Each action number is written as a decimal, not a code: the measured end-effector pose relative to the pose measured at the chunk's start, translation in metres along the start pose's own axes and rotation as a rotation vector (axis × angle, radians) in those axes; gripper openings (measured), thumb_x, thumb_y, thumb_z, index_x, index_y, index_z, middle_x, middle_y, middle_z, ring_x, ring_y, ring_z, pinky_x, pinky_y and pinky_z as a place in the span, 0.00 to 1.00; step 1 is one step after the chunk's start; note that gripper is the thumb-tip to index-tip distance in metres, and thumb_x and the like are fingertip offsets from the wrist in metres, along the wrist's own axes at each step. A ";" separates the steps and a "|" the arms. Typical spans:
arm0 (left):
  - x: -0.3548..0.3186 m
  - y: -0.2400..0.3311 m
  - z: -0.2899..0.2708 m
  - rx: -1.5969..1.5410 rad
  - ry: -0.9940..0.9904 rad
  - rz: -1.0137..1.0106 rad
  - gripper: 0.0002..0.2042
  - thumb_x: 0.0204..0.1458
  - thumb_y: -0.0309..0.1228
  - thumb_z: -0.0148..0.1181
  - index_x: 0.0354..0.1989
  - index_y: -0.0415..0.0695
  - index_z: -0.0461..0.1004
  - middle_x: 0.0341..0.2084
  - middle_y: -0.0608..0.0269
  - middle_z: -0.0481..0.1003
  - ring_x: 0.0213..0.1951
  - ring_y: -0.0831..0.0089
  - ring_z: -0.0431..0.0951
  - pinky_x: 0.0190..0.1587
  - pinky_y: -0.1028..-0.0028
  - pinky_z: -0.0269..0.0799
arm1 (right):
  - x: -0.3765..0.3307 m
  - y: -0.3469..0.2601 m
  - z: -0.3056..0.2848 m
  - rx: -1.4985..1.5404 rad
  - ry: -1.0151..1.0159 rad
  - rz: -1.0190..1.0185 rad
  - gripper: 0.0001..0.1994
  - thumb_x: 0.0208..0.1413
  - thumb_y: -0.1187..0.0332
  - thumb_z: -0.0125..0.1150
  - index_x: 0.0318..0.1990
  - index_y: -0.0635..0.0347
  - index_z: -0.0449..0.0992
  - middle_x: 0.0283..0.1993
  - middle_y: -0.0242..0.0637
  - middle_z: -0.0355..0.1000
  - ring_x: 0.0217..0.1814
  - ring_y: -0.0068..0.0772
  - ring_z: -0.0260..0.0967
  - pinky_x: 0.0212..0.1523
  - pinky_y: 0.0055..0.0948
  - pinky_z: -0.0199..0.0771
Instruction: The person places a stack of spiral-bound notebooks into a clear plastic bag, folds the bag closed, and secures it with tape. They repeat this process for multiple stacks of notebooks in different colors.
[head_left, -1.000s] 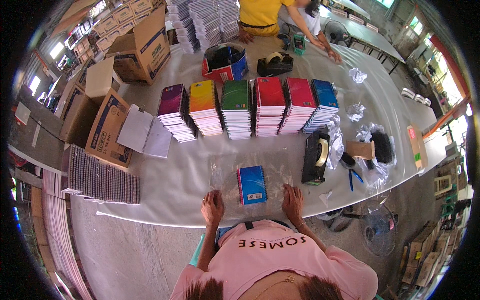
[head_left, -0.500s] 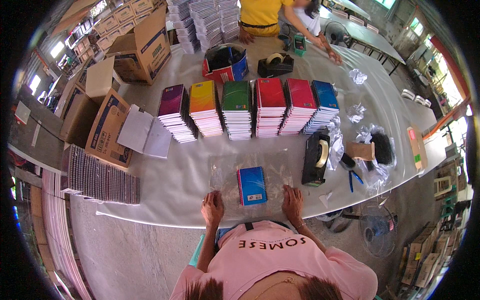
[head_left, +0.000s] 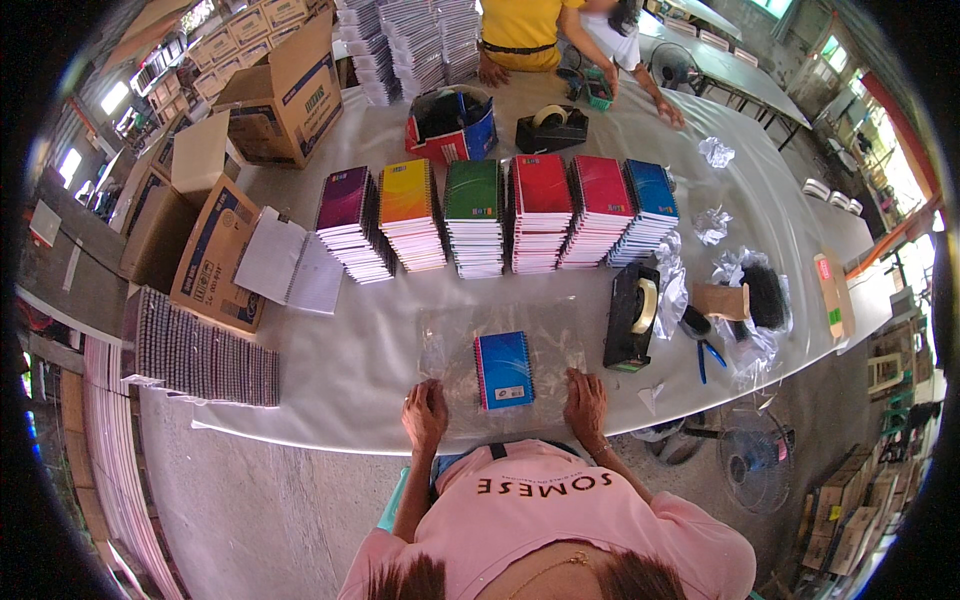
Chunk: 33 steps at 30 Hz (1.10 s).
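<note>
One blue notebook point(head_left: 504, 370) lay on or inside clear plastic point(head_left: 450, 335) by the near edge of the table point(head_left: 345, 375), long axis pointing away from that edge, roughly midway between left hand point(head_left: 426, 414) and right hand point(head_left: 586, 406); I couldn't tell whether their curled fingers point(head_left: 433, 390) pinched the plastic.

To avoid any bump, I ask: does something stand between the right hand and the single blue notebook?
Nothing upright is visible between the right hand and the blue notebook; only clear plastic spans the gap. The nearer tape dispenser stands outside that path.
</note>
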<state>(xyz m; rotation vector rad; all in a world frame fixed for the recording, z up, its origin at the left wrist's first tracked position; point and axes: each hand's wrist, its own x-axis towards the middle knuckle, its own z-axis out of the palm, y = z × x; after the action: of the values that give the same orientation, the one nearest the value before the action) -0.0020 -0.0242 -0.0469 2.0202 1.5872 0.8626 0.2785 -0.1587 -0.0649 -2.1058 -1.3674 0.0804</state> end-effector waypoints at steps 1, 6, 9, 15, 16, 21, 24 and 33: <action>0.000 0.000 0.000 0.001 -0.002 -0.005 0.07 0.55 0.31 0.56 0.38 0.44 0.76 0.34 0.55 0.78 0.37 0.53 0.78 0.42 0.60 0.72 | 0.000 0.000 0.000 0.006 -0.004 0.004 0.13 0.60 0.71 0.48 0.51 0.57 0.72 0.45 0.43 0.70 0.47 0.48 0.66 0.50 0.45 0.65; 0.000 0.000 0.000 0.006 0.008 0.024 0.07 0.56 0.31 0.56 0.38 0.44 0.76 0.34 0.55 0.78 0.37 0.53 0.78 0.42 0.60 0.71 | 0.002 -0.006 -0.007 0.021 -0.032 0.022 0.13 0.60 0.71 0.47 0.51 0.58 0.72 0.46 0.43 0.71 0.47 0.48 0.66 0.50 0.44 0.65; 0.000 0.001 0.000 0.006 0.008 0.023 0.07 0.56 0.32 0.56 0.38 0.44 0.76 0.34 0.55 0.77 0.37 0.53 0.77 0.42 0.60 0.71 | 0.003 -0.007 -0.007 0.007 -0.024 0.013 0.13 0.59 0.71 0.48 0.51 0.58 0.72 0.46 0.43 0.71 0.47 0.48 0.66 0.50 0.44 0.65; -0.001 -0.001 0.000 0.023 0.007 0.017 0.07 0.56 0.32 0.55 0.39 0.44 0.76 0.35 0.54 0.77 0.38 0.52 0.77 0.42 0.59 0.71 | 0.005 -0.012 -0.011 0.002 -0.027 0.001 0.14 0.57 0.73 0.49 0.50 0.58 0.72 0.46 0.42 0.71 0.47 0.48 0.66 0.50 0.44 0.65; -0.001 0.000 -0.001 0.020 0.006 0.014 0.07 0.56 0.32 0.55 0.39 0.44 0.76 0.35 0.54 0.77 0.38 0.52 0.77 0.42 0.59 0.71 | 0.004 -0.011 -0.010 0.005 -0.028 0.009 0.14 0.58 0.73 0.48 0.51 0.58 0.72 0.46 0.42 0.71 0.47 0.48 0.66 0.50 0.44 0.65; 0.000 0.002 -0.002 0.027 -0.010 0.010 0.07 0.56 0.32 0.55 0.39 0.44 0.76 0.35 0.54 0.77 0.38 0.52 0.77 0.42 0.59 0.71 | 0.001 -0.006 -0.005 0.025 -0.014 0.027 0.13 0.60 0.71 0.48 0.51 0.56 0.72 0.45 0.42 0.70 0.48 0.47 0.66 0.50 0.44 0.65; 0.000 0.003 -0.002 0.029 -0.012 -0.001 0.07 0.56 0.32 0.55 0.39 0.44 0.76 0.34 0.54 0.77 0.38 0.52 0.77 0.42 0.60 0.71 | 0.001 -0.004 -0.003 -0.005 -0.012 0.015 0.13 0.60 0.71 0.48 0.51 0.55 0.72 0.45 0.42 0.70 0.48 0.47 0.66 0.50 0.44 0.65; 0.000 0.001 -0.001 0.036 -0.005 0.006 0.07 0.56 0.32 0.55 0.39 0.44 0.76 0.35 0.54 0.77 0.38 0.52 0.77 0.42 0.60 0.71 | 0.002 -0.006 -0.005 0.032 -0.014 0.034 0.14 0.60 0.71 0.49 0.52 0.54 0.73 0.45 0.41 0.71 0.48 0.47 0.66 0.51 0.44 0.65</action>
<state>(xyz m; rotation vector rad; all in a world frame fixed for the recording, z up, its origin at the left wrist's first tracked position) -0.0017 -0.0244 -0.0457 2.0518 1.6058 0.8367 0.2768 -0.1583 -0.0572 -2.1060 -1.3295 0.1307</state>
